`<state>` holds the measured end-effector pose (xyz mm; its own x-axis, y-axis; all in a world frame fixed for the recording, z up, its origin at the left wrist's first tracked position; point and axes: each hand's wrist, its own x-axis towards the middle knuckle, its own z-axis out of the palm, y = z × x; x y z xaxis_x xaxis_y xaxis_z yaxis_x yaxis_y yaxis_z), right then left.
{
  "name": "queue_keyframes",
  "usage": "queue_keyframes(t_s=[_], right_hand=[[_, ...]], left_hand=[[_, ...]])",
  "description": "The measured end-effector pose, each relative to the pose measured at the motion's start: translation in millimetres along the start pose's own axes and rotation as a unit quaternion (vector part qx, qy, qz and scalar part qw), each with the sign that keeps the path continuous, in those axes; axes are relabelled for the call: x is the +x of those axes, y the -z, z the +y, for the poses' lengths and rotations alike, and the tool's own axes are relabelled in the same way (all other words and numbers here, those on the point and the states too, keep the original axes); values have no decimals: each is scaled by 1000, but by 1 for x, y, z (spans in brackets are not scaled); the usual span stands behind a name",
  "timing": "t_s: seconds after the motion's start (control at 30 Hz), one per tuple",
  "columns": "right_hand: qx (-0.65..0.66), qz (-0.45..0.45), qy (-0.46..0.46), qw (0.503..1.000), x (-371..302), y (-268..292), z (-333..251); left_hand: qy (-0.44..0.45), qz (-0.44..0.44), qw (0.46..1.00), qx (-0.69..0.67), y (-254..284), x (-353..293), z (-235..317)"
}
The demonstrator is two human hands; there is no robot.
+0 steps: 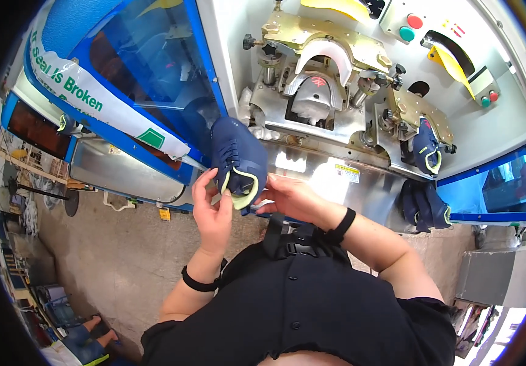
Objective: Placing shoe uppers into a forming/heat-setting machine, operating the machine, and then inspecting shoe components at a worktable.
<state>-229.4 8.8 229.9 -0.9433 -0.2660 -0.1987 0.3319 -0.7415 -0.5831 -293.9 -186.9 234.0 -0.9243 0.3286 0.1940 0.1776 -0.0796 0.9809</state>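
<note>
A navy blue shoe upper (238, 143) with lime-green collar lining and dark laces is held up in front of me, toe pointing away. My left hand (212, 215) pinches the left side of its collar, thumb at the lining. On the opposite side, my right hand (292, 196) has its curled fingers against the heel area; some fingertips are hidden behind the shoe. Just beyond the shoe stands a machine with a rounded metal mould (312, 100) and a curved pale pad (333, 56) above it. No shoe sits on this mould.
At the right-hand station, another navy shoe upper (426, 149) sits on the machine. Several navy uppers (421, 204) are bunched on the ledge below. A blue-framed door (208, 61) stands at left. Red (414, 22) and green (407, 33) buttons are at the top. Another person's legs (101, 329) show lower left.
</note>
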Motion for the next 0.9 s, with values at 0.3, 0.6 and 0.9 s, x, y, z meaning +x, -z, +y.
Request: queue_keyframes(t_s=[0.3,0.6,0.9], right_hand=[[-133,385,-56,911,66,119,35],[23,225,-21,974,59,99,29],[-81,283,14,956,-29,108,32]], left_hand=[[59,4,988,140,19,15,-60],[327,-64,930,-152,45,15,-72],[360,-164,899,-186,10,10,-86]])
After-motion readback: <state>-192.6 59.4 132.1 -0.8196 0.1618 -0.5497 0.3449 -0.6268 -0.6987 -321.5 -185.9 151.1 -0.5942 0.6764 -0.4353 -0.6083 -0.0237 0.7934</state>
